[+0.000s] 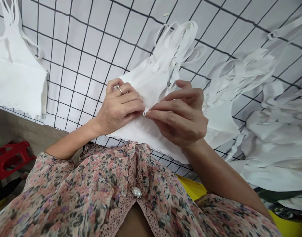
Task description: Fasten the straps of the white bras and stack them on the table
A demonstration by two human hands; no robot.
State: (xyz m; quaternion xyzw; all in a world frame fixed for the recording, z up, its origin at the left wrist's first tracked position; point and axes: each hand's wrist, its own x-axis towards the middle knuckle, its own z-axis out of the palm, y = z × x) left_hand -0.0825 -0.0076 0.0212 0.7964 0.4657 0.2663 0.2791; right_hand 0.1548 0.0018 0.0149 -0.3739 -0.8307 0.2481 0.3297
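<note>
White camisole (151, 85) in the left hand (118, 108), its grip together on the fabric; right hand (178, 117) clamped on one tiny slider (144, 113); at least three more camisoles (17, 79) on a black wire grid (91, 56).

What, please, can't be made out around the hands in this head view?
Tiny fitting: too small to identify, partly hidden by the right hand.
White top: the part under the left hand is hidden by it.
Red stool: cut off by the left edge.
</note>
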